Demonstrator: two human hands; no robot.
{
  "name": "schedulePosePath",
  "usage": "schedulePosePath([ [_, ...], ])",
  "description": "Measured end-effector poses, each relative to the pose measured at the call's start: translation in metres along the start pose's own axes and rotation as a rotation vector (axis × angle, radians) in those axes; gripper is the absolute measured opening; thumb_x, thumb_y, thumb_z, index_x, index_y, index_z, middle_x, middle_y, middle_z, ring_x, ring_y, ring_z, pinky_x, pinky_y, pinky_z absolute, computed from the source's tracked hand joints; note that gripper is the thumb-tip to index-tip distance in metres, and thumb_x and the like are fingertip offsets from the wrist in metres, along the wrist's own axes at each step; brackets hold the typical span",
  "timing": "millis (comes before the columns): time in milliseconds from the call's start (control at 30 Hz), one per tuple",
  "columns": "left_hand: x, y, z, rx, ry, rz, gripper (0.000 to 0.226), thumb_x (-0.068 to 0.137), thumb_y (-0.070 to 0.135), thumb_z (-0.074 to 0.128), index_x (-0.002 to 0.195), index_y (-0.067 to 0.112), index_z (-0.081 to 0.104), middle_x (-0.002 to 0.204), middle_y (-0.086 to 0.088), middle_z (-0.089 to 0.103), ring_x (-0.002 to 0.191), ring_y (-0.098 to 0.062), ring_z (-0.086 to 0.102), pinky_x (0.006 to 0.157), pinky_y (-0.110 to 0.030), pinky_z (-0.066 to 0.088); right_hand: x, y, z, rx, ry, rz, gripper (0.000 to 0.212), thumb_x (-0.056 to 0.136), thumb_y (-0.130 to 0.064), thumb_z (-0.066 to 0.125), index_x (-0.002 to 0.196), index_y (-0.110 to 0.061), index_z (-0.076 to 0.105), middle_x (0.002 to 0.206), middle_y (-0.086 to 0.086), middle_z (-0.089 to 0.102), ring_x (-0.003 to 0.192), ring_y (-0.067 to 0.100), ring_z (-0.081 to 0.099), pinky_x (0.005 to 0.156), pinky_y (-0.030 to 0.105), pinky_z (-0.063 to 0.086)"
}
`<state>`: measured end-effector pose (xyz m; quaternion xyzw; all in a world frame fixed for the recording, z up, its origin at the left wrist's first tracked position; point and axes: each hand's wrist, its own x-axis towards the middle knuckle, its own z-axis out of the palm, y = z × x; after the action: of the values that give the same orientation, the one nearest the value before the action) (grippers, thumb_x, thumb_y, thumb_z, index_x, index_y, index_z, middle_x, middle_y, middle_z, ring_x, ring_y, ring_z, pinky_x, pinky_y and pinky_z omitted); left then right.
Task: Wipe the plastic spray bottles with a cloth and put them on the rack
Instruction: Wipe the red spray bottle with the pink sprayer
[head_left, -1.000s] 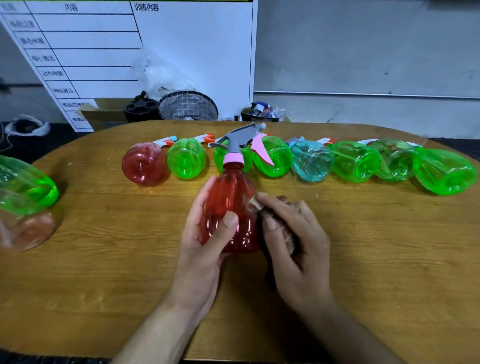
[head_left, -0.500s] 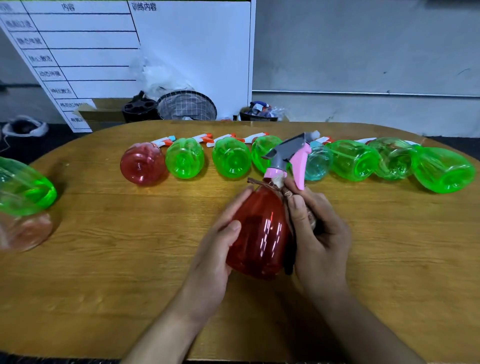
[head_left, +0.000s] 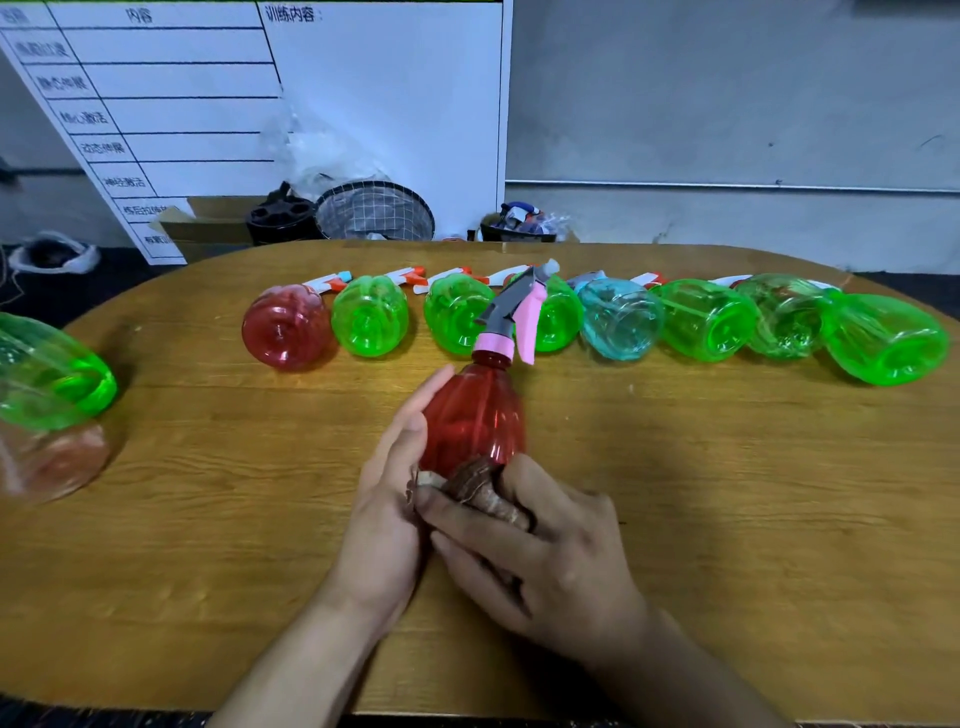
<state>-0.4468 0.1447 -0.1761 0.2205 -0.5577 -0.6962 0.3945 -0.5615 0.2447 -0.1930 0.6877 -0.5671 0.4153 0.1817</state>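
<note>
A red plastic spray bottle (head_left: 475, 415) with a pink collar and grey-pink trigger head stands tilted at the table's middle. My left hand (head_left: 395, 483) holds its left side, fingers wrapped along the body. My right hand (head_left: 540, 545) grips a dark brown cloth (head_left: 480, 486) and presses it against the bottle's lower end. A row of bottles lies on its side behind: one red (head_left: 285, 330), several green (head_left: 370, 323), one light blue (head_left: 621, 318). No rack is visible.
The oval wooden table (head_left: 727, 493) fills the view. At the far left edge lie a green bottle (head_left: 49, 379) and a reddish clear bottle (head_left: 52, 462), both blurred. Behind the table stand a whiteboard (head_left: 260, 104), a mesh basket (head_left: 375, 210) and a cardboard box.
My right hand slid the cloth from the bottle's neck down to its base. The bottle swung back to the left and its spray head now points away from me.
</note>
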Motion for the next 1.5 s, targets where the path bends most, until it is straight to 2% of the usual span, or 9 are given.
schedulePosePath([
  [67, 0.001, 0.0, 0.001, 0.034, 0.0, 0.015, 0.04, 0.111, 0.03, 0.041, 0.145, 0.023, 0.06, 0.141, 0.0, 0.07, 0.134, -0.019, 0.064, 0.114, -0.033, 0.05, 0.001, 0.003, -0.002, -0.011, 0.034, 0.018, 0.027, 0.101, -0.035, 0.069, 0.126, -0.029, 0.076, 0.087, 0.001, 0.055, 0.071, 0.01, 0.056, 0.052, 0.029, 0.051],
  [200, -0.002, -0.006, 0.004, 0.133, 0.003, 0.017, 0.042, 0.108, 0.04, 0.044, 0.144, 0.035, 0.064, 0.151, -0.001, 0.062, 0.145, -0.023, 0.053, 0.124, -0.058, 0.035, 0.007, 0.022, -0.01, 0.109, 0.13, 0.335, 0.034, 0.108, -0.041, 0.054, 0.134, -0.03, 0.07, 0.091, -0.005, 0.044, 0.073, 0.005, 0.048, 0.064, 0.023, 0.046],
  [367, -0.008, -0.018, 0.011, 0.133, -0.071, -0.038, 0.042, 0.107, 0.042, 0.042, 0.142, 0.038, 0.065, 0.148, 0.0, 0.064, 0.144, -0.023, 0.054, 0.121, -0.061, 0.037, 0.011, 0.036, -0.01, 0.207, 0.162, 0.58, 0.038, 0.108, -0.041, 0.045, 0.135, -0.03, 0.07, 0.084, -0.003, 0.05, 0.08, 0.011, 0.052, 0.071, 0.014, 0.037],
  [733, 0.004, 0.003, -0.007, -0.035, 0.062, 0.026, 0.04, 0.111, 0.033, 0.041, 0.147, 0.028, 0.06, 0.146, -0.004, 0.066, 0.139, -0.028, 0.06, 0.122, -0.053, 0.039, 0.0, -0.006, 0.006, 0.055, -0.057, 0.055, 0.028, 0.103, -0.034, 0.067, 0.13, -0.033, 0.074, 0.094, 0.003, 0.056, 0.074, 0.011, 0.057, 0.059, 0.025, 0.052],
  [900, 0.001, -0.003, 0.001, 0.099, -0.01, 0.017, 0.045, 0.106, 0.037, 0.041, 0.145, 0.032, 0.062, 0.149, 0.004, 0.064, 0.144, -0.019, 0.054, 0.125, -0.051, 0.037, 0.005, 0.012, -0.006, 0.144, 0.101, 0.293, 0.031, 0.106, -0.038, 0.058, 0.133, -0.03, 0.07, 0.096, -0.006, 0.044, 0.078, -0.001, 0.046, 0.068, 0.017, 0.045],
  [1067, -0.006, -0.009, 0.013, 0.195, -0.092, -0.007, 0.045, 0.103, 0.036, 0.044, 0.143, 0.026, 0.062, 0.146, 0.012, 0.065, 0.142, -0.007, 0.054, 0.126, -0.046, 0.037, 0.011, 0.028, -0.011, 0.195, 0.173, 0.557, 0.035, 0.105, -0.038, 0.052, 0.131, -0.027, 0.073, 0.091, 0.0, 0.057, 0.086, 0.007, 0.055, 0.075, 0.011, 0.04],
  [1233, 0.0, -0.007, 0.0, 0.142, -0.007, -0.011, 0.045, 0.105, 0.044, 0.045, 0.147, 0.039, 0.06, 0.151, 0.009, 0.061, 0.145, -0.016, 0.053, 0.124, -0.053, 0.036, 0.005, 0.009, -0.004, 0.195, 0.071, 0.363, 0.033, 0.105, -0.039, 0.059, 0.134, -0.029, 0.071, 0.093, -0.005, 0.046, 0.077, 0.002, 0.049, 0.067, 0.017, 0.044],
  [1400, 0.002, 0.005, -0.003, 0.003, 0.02, -0.008, 0.042, 0.11, 0.031, 0.039, 0.147, 0.025, 0.058, 0.14, 0.004, 0.07, 0.134, -0.015, 0.064, 0.109, -0.026, 0.051, -0.001, -0.001, 0.004, 0.168, -0.03, 0.132, 0.029, 0.102, -0.031, 0.068, 0.131, -0.029, 0.074, 0.109, 0.011, 0.065, 0.087, 0.019, 0.069, 0.066, 0.034, 0.059],
  [1500, 0.001, 0.007, 0.001, -0.005, 0.003, -0.031, 0.044, 0.109, 0.031, 0.037, 0.148, 0.027, 0.057, 0.141, 0.002, 0.07, 0.134, -0.019, 0.064, 0.113, -0.033, 0.05, 0.002, 0.006, -0.002, 0.177, -0.007, 0.132, 0.029, 0.103, -0.03, 0.066, 0.131, -0.027, 0.074, 0.1, 0.001, 0.057, 0.079, 0.008, 0.058, 0.063, 0.026, 0.054],
])
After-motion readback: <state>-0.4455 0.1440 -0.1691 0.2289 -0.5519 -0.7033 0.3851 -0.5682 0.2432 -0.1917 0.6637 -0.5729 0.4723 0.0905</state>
